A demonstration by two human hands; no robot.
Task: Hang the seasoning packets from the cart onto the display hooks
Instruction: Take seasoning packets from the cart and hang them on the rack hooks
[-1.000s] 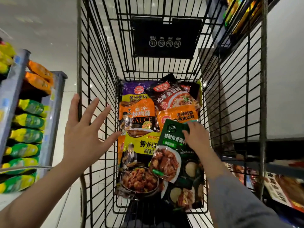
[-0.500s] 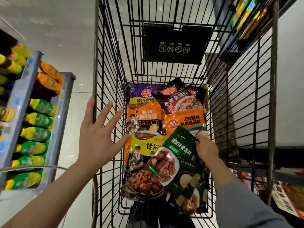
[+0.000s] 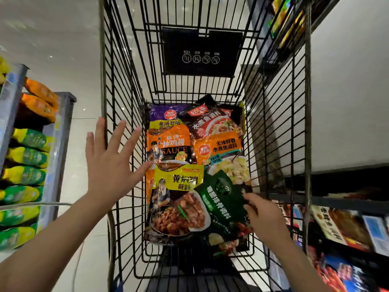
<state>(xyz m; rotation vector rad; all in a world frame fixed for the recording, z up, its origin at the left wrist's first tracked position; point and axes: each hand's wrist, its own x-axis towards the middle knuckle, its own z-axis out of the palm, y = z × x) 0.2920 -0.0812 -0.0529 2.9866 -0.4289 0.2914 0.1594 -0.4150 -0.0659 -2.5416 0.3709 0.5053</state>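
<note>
Right hand (image 3: 266, 218) on green packet (image 3: 221, 199)

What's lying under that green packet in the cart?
The green packet, pinched by the right hand, overlaps the yellow packet and an orange packet. Whatever lies directly beneath it is covered.

Right hand (image 3: 266, 218) covers the near edge of the green packet (image 3: 221, 199), fingertips tucked under it, so the grip is unclear. Green packet is motion-blurred, print unreadable, and it hides the lower part of the yellow packet (image 3: 179, 180). Purple packet (image 3: 166, 116) mostly buried under the orange sauce packet (image 3: 168, 144). Cart (image 3: 130, 186) front cut off by the frame's bottom edge. Shelf bags (image 3: 27, 157) at left blurred, labels illegible.
</note>
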